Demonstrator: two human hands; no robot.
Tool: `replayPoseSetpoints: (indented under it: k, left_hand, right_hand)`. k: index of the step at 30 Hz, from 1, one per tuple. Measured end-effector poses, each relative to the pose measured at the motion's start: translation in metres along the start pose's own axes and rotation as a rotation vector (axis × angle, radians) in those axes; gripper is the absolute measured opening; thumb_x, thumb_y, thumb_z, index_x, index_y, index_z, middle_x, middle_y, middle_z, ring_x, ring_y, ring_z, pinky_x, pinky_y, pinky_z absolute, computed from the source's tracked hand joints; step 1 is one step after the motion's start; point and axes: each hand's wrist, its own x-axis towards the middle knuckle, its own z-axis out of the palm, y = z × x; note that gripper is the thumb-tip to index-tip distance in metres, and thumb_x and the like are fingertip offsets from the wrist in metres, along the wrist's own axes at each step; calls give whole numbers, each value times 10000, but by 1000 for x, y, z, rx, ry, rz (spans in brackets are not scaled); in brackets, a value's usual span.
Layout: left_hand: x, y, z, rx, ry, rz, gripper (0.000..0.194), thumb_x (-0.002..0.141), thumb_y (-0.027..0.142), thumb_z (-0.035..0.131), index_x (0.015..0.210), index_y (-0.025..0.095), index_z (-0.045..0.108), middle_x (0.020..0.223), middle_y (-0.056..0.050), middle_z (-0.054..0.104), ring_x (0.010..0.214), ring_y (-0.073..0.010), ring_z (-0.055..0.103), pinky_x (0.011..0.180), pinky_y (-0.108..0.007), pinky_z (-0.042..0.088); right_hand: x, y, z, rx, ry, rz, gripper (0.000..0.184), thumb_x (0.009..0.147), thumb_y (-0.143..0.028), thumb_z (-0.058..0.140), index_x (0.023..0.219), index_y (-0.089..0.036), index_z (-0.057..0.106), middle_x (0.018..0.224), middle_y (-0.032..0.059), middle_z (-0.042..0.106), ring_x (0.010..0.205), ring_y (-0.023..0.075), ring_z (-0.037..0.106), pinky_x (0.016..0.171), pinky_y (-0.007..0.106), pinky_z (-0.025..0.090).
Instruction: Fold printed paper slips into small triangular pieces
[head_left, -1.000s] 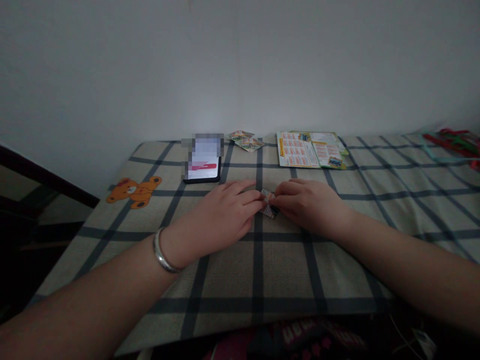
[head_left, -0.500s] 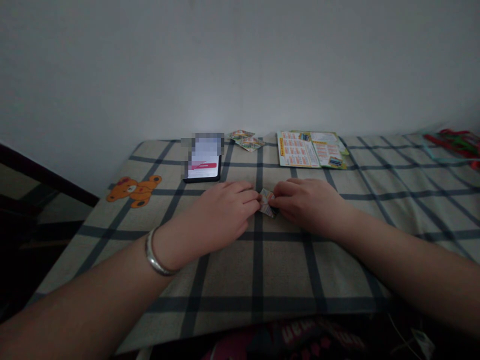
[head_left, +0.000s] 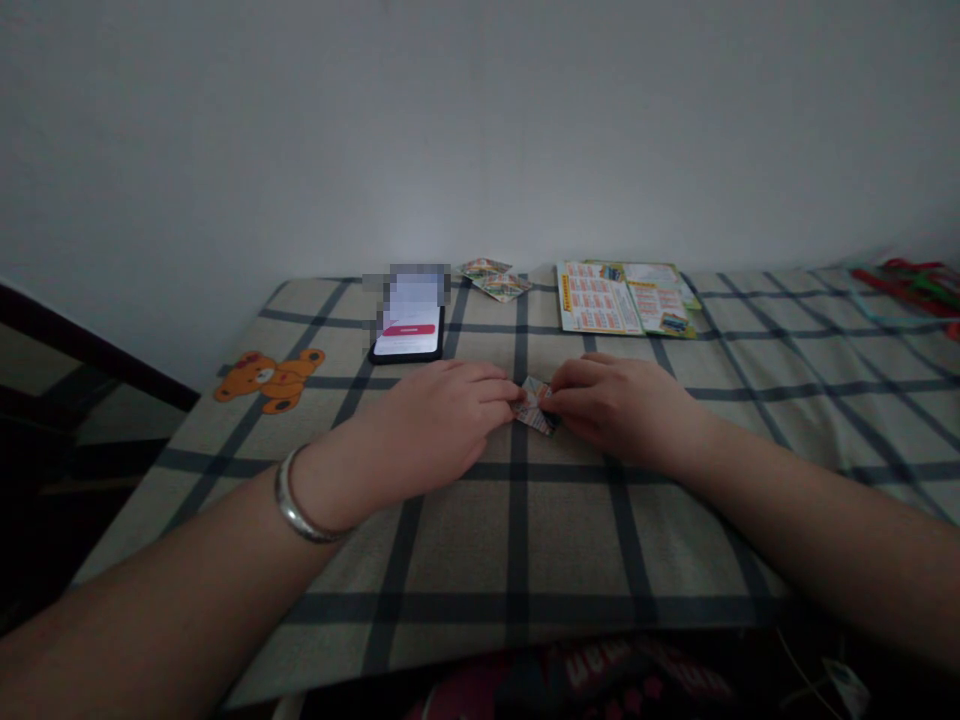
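Note:
A small folded piece of printed paper (head_left: 535, 404) lies on the checked tablecloth (head_left: 465, 540), between my two hands. From the left, my left hand (head_left: 442, 420) has its fingertips pressed on the paper's left corner; a silver bangle (head_left: 289, 500) circles that wrist. Thumb and fingers of my right hand (head_left: 626, 410) pinch the paper's right side and cover part of it. Behind them, close to the wall, two similar folded paper pieces (head_left: 501, 285) overlap each other.
A lit phone (head_left: 409, 335) lies left of the folded pieces. Printed sheets (head_left: 600, 300) lie at the back right. An orange bear figure (head_left: 270, 380) is at the left, and a red item in clear plastic (head_left: 911, 285) at the far right. The wall (head_left: 480, 130) borders the table.
My left hand has shifted slightly left, and more of the folded paper's middle shows. The right hand stays at its right side, with only a slight shift.

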Motion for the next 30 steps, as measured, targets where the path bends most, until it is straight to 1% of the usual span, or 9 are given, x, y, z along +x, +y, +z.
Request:
replayPoseSetpoints:
  k: [3, 7, 13, 16, 23, 30]
  left_hand:
    - [1, 1, 3, 6, 1, -19, 329, 852, 145, 511, 1151, 136, 651, 1202, -81, 665, 1156, -245, 576, 982, -420, 484]
    - [3, -1, 3, -24, 3, -13, 289, 867, 138, 494, 1101, 141, 662, 1140, -75, 682, 1132, -237, 589, 970, -403, 500]
    - [4, 0, 6, -43, -2, -33, 266, 852, 140, 519, 1081, 139, 656, 1141, -85, 670, 1114, -245, 595, 962, -414, 511]
    - [4, 2, 7, -33, -6, -47, 260, 847, 141, 524, 1073, 130, 652, 1131, -93, 670, 1115, -259, 594, 957, -433, 514]
    - [5, 3, 6, -44, -8, -65, 269, 839, 132, 522, 1075, 133, 649, 1143, -87, 667, 1097, -245, 600, 957, -414, 517]
    - [5, 4, 7, -57, -11, -89, 260, 844, 139, 511, 1064, 133, 650, 1137, -92, 667, 1092, -246, 606, 953, -415, 513]
  right_hand:
    - [-3, -1, -1, 23, -4, 24, 236, 915, -223, 532, 1052, -266, 719, 1053, 29, 688, 880, 191, 642, 658, 297, 396]
    - [-3, -5, -5, -33, -31, 58, 229, 905, -237, 534, 1031, -264, 723, 1019, 37, 681, 867, 205, 638, 625, 300, 376]
    - [3, -6, -6, -15, -26, 68, 185, 883, -246, 540, 901, -220, 722, 1008, 42, 669, 863, 195, 625, 641, 298, 381]
    - [4, -5, -6, -3, -12, 84, 181, 868, -262, 547, 871, -214, 722, 1003, 40, 673, 864, 197, 626, 635, 297, 386]
    - [-1, -2, -9, 33, -32, 126, 200, 850, -214, 548, 890, -225, 744, 956, 33, 692, 879, 197, 637, 664, 299, 403]
    - [-1, -2, -13, 11, -73, 150, 204, 866, -217, 533, 889, -224, 736, 941, 34, 684, 876, 196, 631, 658, 297, 393]
